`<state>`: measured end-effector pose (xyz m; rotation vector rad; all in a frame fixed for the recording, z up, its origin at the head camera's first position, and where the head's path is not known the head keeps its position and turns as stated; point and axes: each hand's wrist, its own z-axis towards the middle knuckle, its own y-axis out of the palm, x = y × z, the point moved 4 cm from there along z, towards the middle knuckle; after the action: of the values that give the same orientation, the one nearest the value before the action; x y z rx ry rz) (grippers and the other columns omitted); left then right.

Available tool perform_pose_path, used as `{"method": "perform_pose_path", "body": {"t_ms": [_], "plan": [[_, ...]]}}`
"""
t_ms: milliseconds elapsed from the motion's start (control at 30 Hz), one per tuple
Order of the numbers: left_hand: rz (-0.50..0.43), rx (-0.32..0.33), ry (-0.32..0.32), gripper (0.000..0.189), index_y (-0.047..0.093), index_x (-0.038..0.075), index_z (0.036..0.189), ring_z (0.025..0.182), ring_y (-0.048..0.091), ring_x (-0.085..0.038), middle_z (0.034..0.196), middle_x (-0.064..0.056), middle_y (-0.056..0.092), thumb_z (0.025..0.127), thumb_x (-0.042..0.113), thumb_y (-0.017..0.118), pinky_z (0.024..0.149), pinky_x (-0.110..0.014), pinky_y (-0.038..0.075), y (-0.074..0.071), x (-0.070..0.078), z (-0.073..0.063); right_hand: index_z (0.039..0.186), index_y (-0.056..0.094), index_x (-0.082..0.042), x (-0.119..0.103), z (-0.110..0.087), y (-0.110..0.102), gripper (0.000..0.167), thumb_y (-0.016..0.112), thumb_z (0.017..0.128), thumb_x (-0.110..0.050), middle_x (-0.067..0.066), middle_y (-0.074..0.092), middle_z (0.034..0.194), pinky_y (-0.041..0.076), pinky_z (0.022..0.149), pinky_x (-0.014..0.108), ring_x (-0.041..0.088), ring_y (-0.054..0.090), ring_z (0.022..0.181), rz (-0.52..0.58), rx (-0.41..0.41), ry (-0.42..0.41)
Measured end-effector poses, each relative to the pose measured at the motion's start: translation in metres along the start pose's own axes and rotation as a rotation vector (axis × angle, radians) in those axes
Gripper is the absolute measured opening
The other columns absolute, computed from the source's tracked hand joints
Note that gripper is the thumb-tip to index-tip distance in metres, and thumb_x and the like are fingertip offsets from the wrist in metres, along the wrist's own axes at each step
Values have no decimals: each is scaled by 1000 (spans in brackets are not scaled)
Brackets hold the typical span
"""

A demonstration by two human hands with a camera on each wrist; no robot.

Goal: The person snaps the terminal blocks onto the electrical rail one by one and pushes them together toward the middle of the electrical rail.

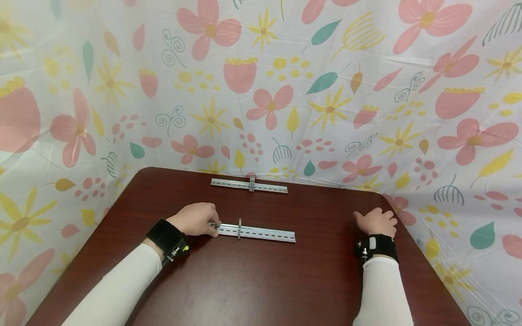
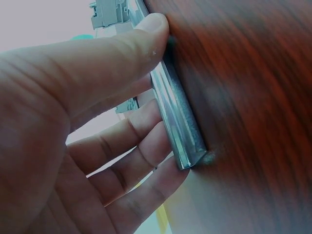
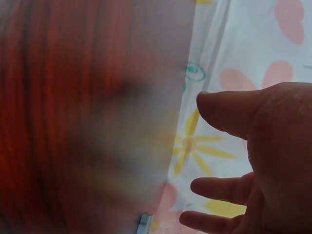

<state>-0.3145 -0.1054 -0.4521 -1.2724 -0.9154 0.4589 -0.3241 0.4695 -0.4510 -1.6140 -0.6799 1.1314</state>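
A slotted metal DIN rail (image 1: 267, 234) lies across the middle of the table, with a narrow upright grey clip-on piece (image 1: 239, 228) left of its centre. My left hand (image 1: 195, 219) holds the rail near its left end. In the left wrist view the thumb (image 2: 153, 29) is on the near edge of the rail (image 2: 176, 117), and the other fingers (image 2: 158, 139) reach along its far side. My right hand (image 1: 377, 222) is over the right part of the table, fingers spread and holding nothing; in the right wrist view its thumb (image 3: 229, 111) is apart from the fingers.
A second DIN rail (image 1: 271, 188) lies near the back edge of the dark wood table (image 1: 244, 280), carrying a wider grey terminal block (image 1: 252, 183) at its middle. A floral curtain (image 1: 326, 113) hangs close behind the table and along its sides.
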Motion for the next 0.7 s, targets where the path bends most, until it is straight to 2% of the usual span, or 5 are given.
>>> {"method": "perform_pose_path", "body": {"t_ms": [467, 567, 700], "plan": [[0, 0, -10, 25, 90, 17, 109, 88, 64, -10, 97, 8, 68, 87, 28, 97, 78, -33, 55, -1, 2, -1, 159, 19, 27, 21, 10, 8, 107, 55, 107, -60, 59, 10, 151, 34, 107, 85, 82, 13, 140, -10, -149, 45], [1, 0, -5, 25, 90, 17, 108, 87, 63, -9, 96, 7, 68, 87, 27, 97, 77, -32, 55, -1, 1, 0, 157, 24, 27, 26, 13, 10, 108, 54, 107, -64, 60, 14, 149, 34, 108, 84, 82, 18, 138, -14, -164, 49], [-5, -4, -5, 24, 90, 16, 109, 85, 62, -8, 97, 6, 69, 88, 26, 97, 76, -32, 55, -2, 2, 0, 152, 35, 28, 27, 15, 10, 101, 51, 108, -62, 59, 23, 146, 36, 108, 84, 79, 27, 135, -37, -185, 49]]}}
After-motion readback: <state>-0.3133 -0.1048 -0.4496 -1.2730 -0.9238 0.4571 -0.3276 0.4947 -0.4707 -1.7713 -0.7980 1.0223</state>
